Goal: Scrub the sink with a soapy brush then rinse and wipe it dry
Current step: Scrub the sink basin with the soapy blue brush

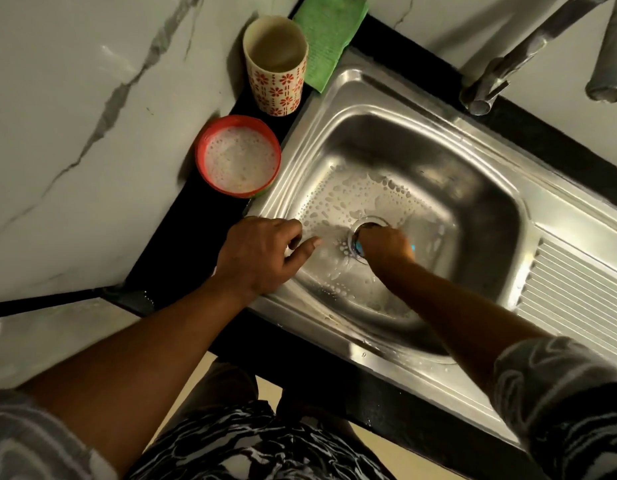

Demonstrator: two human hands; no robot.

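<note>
The steel sink is set into a black worktop that runs into a corner between pale marbled walls. The person's right hand reaches down into the basin and sits over the near side of the drain. Its fingers are curled tight round a brush, of which only small blue parts show at either side of the hand. The brush is pressed against the basin floor at the drain ring. White suds and beads of foam are spread over the basin floor, thickest on the left half and round the drain.

The left hand rests on the left rim of the sink, near its front corner. Its fingers are loosely bent over the edge with one finger stretched out toward the drain, and it holds nothing.

On the worktop along the sink's left edge stands a red bowl filled with foamy water, touching or almost touching the rim. Behind it, toward the back corner, is a cream cup with red flower patterns, upright. A green cloth lies just beside the cup at the back left corner, one end lapping onto the sink rim. A metal tap stands at the back edge. The ribbed draining board lies on the right of the basin.
</note>
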